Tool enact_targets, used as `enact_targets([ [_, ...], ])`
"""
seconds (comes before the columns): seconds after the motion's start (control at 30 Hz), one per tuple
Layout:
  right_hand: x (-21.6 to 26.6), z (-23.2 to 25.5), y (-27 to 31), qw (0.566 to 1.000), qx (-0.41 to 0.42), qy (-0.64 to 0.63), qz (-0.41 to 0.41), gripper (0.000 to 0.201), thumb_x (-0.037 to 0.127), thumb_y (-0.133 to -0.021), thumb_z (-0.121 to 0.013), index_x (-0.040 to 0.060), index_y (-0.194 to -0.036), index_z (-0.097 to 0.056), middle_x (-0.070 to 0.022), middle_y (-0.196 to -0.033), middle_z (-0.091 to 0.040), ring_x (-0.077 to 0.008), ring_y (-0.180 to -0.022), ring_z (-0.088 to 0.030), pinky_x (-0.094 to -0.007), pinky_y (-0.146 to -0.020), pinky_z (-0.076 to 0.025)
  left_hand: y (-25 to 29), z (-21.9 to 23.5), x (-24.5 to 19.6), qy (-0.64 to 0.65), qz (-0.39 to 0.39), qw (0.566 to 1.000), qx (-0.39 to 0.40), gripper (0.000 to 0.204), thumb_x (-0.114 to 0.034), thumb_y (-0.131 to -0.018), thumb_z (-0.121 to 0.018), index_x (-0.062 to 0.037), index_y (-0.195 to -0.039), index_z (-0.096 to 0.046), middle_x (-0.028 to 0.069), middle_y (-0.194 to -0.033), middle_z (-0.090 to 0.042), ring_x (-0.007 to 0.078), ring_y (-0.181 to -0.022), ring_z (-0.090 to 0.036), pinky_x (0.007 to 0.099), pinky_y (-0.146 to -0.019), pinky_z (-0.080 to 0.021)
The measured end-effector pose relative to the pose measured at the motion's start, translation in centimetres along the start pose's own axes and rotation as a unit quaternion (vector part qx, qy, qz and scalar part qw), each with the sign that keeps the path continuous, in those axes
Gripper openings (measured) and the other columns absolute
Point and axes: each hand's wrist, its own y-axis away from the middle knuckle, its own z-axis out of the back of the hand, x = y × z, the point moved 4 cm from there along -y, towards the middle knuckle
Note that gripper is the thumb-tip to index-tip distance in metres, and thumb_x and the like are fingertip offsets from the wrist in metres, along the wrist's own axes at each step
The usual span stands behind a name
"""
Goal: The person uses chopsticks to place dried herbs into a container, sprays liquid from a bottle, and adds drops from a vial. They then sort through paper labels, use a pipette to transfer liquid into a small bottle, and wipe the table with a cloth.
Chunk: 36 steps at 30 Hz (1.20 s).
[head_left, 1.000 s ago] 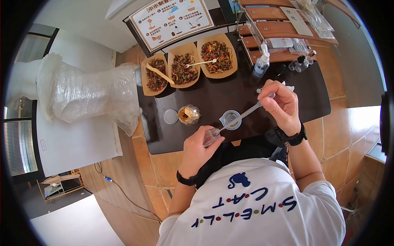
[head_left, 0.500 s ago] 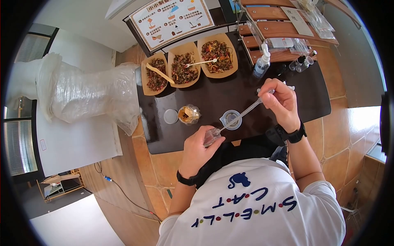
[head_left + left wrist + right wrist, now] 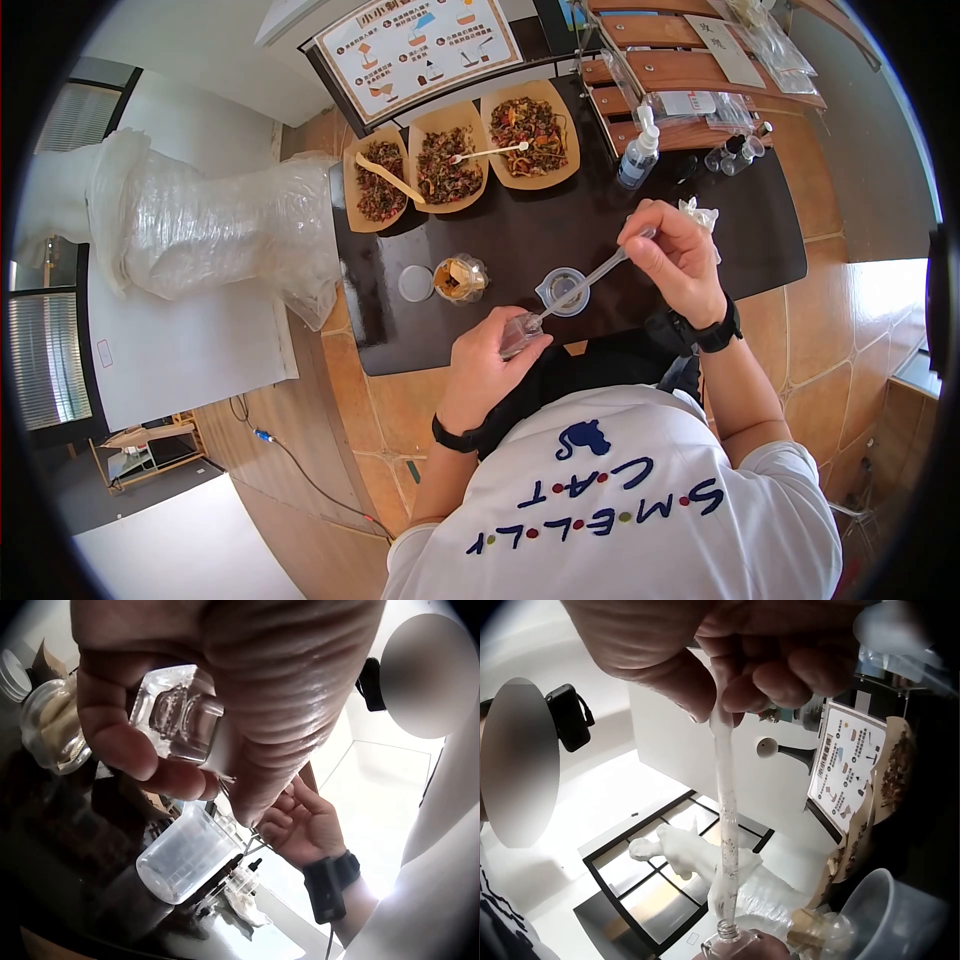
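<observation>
The left hand [image 3: 483, 368] holds a small clear glass bottle [image 3: 519, 335] at the table's near edge; in the left wrist view its fingers curl round the bottle [image 3: 178, 712]. Between thumb and fingers, the right hand [image 3: 680, 262] pinches the top of a clear plastic dropper [image 3: 600, 272]. In the right wrist view the dropper [image 3: 727, 802] slants down to the bottle's threaded neck [image 3: 727, 930], with small bubbles inside the tube. A clear measuring cup [image 3: 564, 292] stands on the table behind the dropper. Left of it is an open jar [image 3: 461, 280] with tan pieces inside.
Three paper trays of dried plant bits [image 3: 448, 165] line the back of the dark table [image 3: 520, 230]. A white lid [image 3: 416, 284] lies left of the jar. A pump bottle [image 3: 637, 152], small vials [image 3: 738, 156] and crumpled tissue [image 3: 700, 214] are at the right.
The right hand has shifted slightly down and left with the dropper, and more of the tissue shows behind it. The left hand and bottle have moved very slightly right.
</observation>
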Motion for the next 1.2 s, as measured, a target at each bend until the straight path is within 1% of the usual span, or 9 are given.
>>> enact_targets([
  [0.07, 0.2, -0.3, 0.1, 1.0, 0.008, 0.01, 0.016, 0.008, 0.009, -0.098, -0.067, 0.0019, -0.095, -0.064, 0.0001, -0.085, -0.058, -0.0058, -0.074, -0.051, -0.0221, -0.065, -0.04, 0.0, 0.0, 0.0, 0.001, -0.001, 1.0, 0.002, 0.038, -0.023, -0.08, -0.087, -0.0038, -0.105, -0.065, 0.0123, -0.085, -0.073, 0.0245, -0.076, -0.072, 0.0323, -0.069, -0.055],
  [0.17, 1.1, -1.3, 0.2, 0.992, 0.038, 0.08, 0.086, 0.012, 0.005, -0.094, -0.069, 0.001, -0.085, -0.063, -0.001, -0.075, -0.055, -0.0081, -0.064, -0.047, -0.0255, -0.057, -0.034, 0.0, -0.1, 0.0, -0.008, -0.008, 1.0, 0.005, 0.039, -0.023, -0.08, -0.087, -0.0041, -0.106, -0.065, 0.0126, -0.086, -0.073, 0.0257, -0.076, -0.072, 0.0326, -0.069, -0.055],
  [0.37, 0.8, -0.8, -0.3, 0.998, 0.019, 0.039, 0.035, 0.01, 0.008, -0.097, -0.067, 0.0013, -0.092, -0.063, -0.0014, -0.081, -0.055, -0.0078, -0.069, -0.048, -0.0233, -0.061, -0.038, -0.1, -0.1, 0.1, -0.016, 0.004, 1.0, 0.011, 0.04, -0.024, -0.08, -0.087, -0.0046, -0.106, -0.064, 0.0131, -0.086, -0.072, 0.0283, -0.076, -0.072, 0.0334, -0.07, -0.055],
  [0.47, 1.1, -0.3, -0.3, 0.997, 0.047, 0.062, 0.017, 0.008, 0.009, -0.099, -0.064, 0.0011, -0.097, -0.062, -0.002, -0.086, -0.055, -0.0076, -0.073, -0.05, -0.0224, -0.065, -0.04, 0.0, -0.2, 0.5, -0.012, 0.007, 1.0, 0.009, 0.04, -0.025, -0.08, -0.087, -0.0046, -0.106, -0.064, 0.0131, -0.086, -0.072, 0.0281, -0.076, -0.072, 0.0336, -0.07, -0.055],
  [0.57, 1.6, 0.0, -0.3, 0.995, 0.057, 0.087, 0.009, 0.007, 0.009, -0.1, -0.063, 0.0011, -0.101, -0.063, -0.0023, -0.09, -0.056, -0.0079, -0.079, -0.052, -0.0226, -0.07, -0.042, -0.1, -0.4, 0.5, -0.021, -0.017, 1.0, 0.006, 0.04, -0.028, -0.082, -0.085, -0.0057, -0.108, -0.064, 0.0123, -0.083, -0.073, 0.0282, -0.074, -0.073, 0.0344, -0.066, -0.057],
  [0.63, 1.3, 0.2, -0.2, 0.997, 0.039, 0.062, 0.012, 0.007, 0.009, -0.101, -0.062, 0.0013, -0.102, -0.063, -0.0023, -0.092, -0.056, -0.0082, -0.082, -0.053, -0.0228, -0.072, -0.043, -0.1, -0.6, 0.5, 0.004, 0.01, 1.0, 0.016, 0.04, -0.024, -0.081, -0.087, -0.0039, -0.106, -0.064, 0.0129, -0.086, -0.072, 0.0272, -0.077, -0.072, 0.033, -0.07, -0.055],
  [0.77, 1.6, 1.0, -0.2, 0.999, 0.015, 0.044, 0.019, 0.008, 0.009, -0.102, -0.061, 0.002, -0.105, -0.062, -0.0018, -0.096, -0.056, -0.0084, -0.087, -0.053, -0.0228, -0.077, -0.043, -0.3, -0.7, 0.6, 0.006, 0.001, 1.0, 0.014, 0.04, -0.024, -0.081, -0.086, -0.0038, -0.107, -0.064, 0.0127, -0.087, -0.073, 0.0266, -0.078, -0.072, 0.0328, -0.071, -0.055],
  [1.1, 1.5, 1.7, -0.4, 1.0, -0.003, 0.012, 0.028, 0.01, 0.011, -0.101, -0.063, 0.0019, -0.104, -0.062, -0.0009, -0.096, -0.056, -0.0075, -0.083, -0.05, -0.0222, -0.074, -0.041, -0.4, -1.3, 0.4, 0.033, 0.008, 0.999, 0.027, 0.043, -0.02, -0.08, -0.087, -0.0063, -0.115, -0.065, 0.0124, -0.092, -0.073, 0.0261, -0.083, -0.073, 0.033, -0.075, -0.056],
  [1.2, 1.5, 1.5, -0.4, 0.998, 0.003, 0.053, 0.029, 0.01, 0.012, -0.101, -0.064, 0.0022, -0.105, -0.063, -0.0005, -0.096, -0.057, -0.007, -0.082, -0.049, -0.0219, -0.072, -0.04, -0.5, -1.3, 0.5, 0.039, 0.009, 0.999, 0.025, 0.044, -0.019, -0.08, -0.086, -0.0068, -0.117, -0.065, 0.0129, -0.097, -0.073, 0.0264, -0.086, -0.073, 0.0332, -0.076, -0.056],
])
